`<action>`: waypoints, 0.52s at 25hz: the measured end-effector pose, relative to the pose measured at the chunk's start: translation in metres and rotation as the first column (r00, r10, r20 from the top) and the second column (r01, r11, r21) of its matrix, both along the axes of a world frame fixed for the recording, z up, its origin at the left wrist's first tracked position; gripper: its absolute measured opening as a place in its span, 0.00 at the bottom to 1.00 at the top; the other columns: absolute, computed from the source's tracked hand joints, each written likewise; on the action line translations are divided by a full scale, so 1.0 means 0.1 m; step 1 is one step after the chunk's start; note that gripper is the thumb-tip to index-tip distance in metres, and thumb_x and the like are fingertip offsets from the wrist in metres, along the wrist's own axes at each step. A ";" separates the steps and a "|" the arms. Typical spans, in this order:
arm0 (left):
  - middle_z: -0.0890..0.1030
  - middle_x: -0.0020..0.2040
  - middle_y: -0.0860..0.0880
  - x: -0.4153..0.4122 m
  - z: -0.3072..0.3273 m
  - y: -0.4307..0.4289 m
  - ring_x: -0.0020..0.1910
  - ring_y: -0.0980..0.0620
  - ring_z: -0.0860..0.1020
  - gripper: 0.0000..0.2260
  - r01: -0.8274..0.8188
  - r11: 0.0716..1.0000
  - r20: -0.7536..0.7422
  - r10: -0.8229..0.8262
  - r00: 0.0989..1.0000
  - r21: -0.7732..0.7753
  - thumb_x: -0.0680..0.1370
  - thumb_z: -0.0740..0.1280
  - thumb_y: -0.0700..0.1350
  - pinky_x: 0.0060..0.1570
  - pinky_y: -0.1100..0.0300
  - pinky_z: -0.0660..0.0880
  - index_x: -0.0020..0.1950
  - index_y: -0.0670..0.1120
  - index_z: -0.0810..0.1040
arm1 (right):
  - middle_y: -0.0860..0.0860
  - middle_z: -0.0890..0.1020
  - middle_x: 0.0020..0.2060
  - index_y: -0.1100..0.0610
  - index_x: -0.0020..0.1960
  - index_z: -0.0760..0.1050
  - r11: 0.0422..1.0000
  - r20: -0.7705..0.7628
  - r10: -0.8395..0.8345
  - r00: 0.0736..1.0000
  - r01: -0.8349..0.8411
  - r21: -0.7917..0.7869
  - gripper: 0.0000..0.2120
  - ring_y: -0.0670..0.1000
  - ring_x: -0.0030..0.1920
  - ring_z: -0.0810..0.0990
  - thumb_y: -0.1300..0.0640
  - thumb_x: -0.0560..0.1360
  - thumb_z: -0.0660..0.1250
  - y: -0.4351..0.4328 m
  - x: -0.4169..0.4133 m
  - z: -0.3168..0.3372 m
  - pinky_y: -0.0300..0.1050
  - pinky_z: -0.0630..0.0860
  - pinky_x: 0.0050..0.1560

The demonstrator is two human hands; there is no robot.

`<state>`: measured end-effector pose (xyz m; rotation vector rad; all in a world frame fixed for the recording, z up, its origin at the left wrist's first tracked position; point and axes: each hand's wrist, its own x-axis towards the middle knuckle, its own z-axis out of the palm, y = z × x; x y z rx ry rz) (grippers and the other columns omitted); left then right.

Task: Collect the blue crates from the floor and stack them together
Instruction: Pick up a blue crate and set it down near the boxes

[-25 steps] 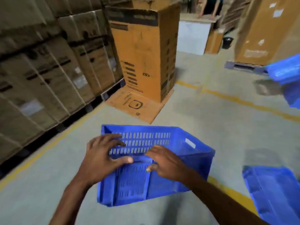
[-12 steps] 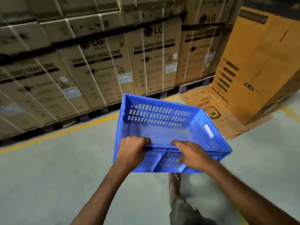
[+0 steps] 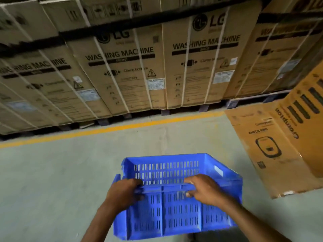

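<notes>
Stacked cartons [image 3: 122, 70] lined the floor [image 3: 52, 172] behind the crate [image 3: 174, 206], carried aloft, left hand [image 3: 122, 194] and right hand [image 3: 206, 191] clamped on its near rim. Carrying step; next, finding the stack, unseen.

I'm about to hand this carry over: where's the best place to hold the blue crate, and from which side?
Grip the blue crate by the thick top rim of its near long wall, coming from the carrier's side. That rim forms a ledge that fingers can hook over. The left hand and right hand already hold it there, spaced apart, which probably keeps it level.
</notes>
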<state>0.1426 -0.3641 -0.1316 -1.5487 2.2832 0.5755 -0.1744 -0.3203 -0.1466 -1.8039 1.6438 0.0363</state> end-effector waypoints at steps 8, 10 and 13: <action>0.84 0.35 0.55 -0.58 -2.47 -1.51 0.35 0.51 0.83 0.21 0.123 0.988 -0.021 -0.126 0.992 -0.091 0.62 0.76 0.62 0.28 0.61 0.74 0.49 0.55 0.77 | 0.51 0.83 0.49 0.52 0.52 0.72 0.997 -0.188 0.055 0.981 -0.045 0.058 0.10 0.54 0.54 0.82 0.52 0.74 0.70 -1.70 -0.55 -2.19 0.47 0.77 0.47; 0.85 0.39 0.50 -0.70 -3.11 -1.98 0.38 0.45 0.84 0.16 0.091 0.989 -0.038 -0.096 0.995 -0.115 0.68 0.75 0.59 0.31 0.58 0.76 0.53 0.56 0.80 | 0.53 0.82 0.51 0.54 0.53 0.74 0.997 -0.180 0.062 0.982 -0.053 0.056 0.08 0.53 0.53 0.83 0.60 0.75 0.67 -2.18 -0.64 -2.80 0.48 0.77 0.46; 0.85 0.43 0.44 -0.91 -4.04 -2.56 0.41 0.37 0.84 0.13 0.069 0.980 -0.056 -0.081 0.995 -0.189 0.74 0.73 0.55 0.36 0.51 0.77 0.57 0.54 0.82 | 0.53 0.84 0.50 0.54 0.51 0.75 0.995 -0.256 0.065 0.964 -0.081 -0.054 0.08 0.55 0.52 0.84 0.63 0.75 0.67 -2.74 -0.70 -3.74 0.46 0.75 0.45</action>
